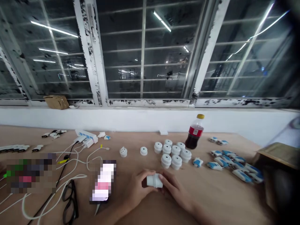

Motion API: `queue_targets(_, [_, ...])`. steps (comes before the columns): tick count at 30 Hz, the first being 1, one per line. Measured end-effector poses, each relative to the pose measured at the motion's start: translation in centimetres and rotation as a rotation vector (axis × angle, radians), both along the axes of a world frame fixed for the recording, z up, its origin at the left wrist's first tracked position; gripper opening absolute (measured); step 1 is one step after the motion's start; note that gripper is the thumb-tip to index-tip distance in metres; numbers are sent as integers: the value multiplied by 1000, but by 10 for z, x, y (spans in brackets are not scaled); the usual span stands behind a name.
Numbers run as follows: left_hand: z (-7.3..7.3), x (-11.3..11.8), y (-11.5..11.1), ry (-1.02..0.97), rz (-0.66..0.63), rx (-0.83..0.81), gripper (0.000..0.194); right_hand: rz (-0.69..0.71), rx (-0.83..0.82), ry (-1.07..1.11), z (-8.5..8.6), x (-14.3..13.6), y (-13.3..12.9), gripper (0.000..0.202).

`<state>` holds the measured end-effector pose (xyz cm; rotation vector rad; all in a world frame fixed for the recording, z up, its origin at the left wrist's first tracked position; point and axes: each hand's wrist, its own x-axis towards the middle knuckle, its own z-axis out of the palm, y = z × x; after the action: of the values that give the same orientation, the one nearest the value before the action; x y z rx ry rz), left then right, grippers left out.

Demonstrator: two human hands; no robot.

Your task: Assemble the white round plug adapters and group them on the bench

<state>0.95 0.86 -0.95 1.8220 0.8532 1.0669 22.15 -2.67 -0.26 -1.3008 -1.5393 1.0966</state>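
- So I've got one white piece (154,181) between both hands, tipped on its side just above the desk (201,200), near the middle.
- My left hand (142,186) has its fingers curled round one end, thumb below. My right hand (172,186) has its fingers closed on the other end, so both grips are pretty narrow.
- Progress-wise, I'd call this one mid-handling: there's a ridge round its middle and the two sections look joined, but I can't tell if they're fully seated.
- A bunch of white round pieces (176,162) stands upright past my right hand, tightly grouped. They look whole to me, though nothing shows whether they're finished or waiting.
- One lone round piece (143,151) sits left of that bunch, and a knobbly-topped piece (123,152) is further left. Both are out of my hands, so what's left is honestly unclear.
- Blue-and-white pieces (242,175) lie loose off to the right.
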Motion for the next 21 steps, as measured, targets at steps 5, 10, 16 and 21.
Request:
queue_targets(5, [7, 0, -1, 16, 31, 8, 49, -1, -51, 75, 6, -3, -7, 54])
queue_targets(10, [14, -1, -2, 46, 65, -65, 53, 46, -76, 42, 10, -3, -6, 60])
queue_targets(16, [11, 0, -2, 45, 42, -39, 55, 19, -228, -20, 10, 2, -6, 66])
queue_targets(21, [5, -1, 2, 44, 35, -31, 54, 69, -119, 3, 13, 1, -10, 64])
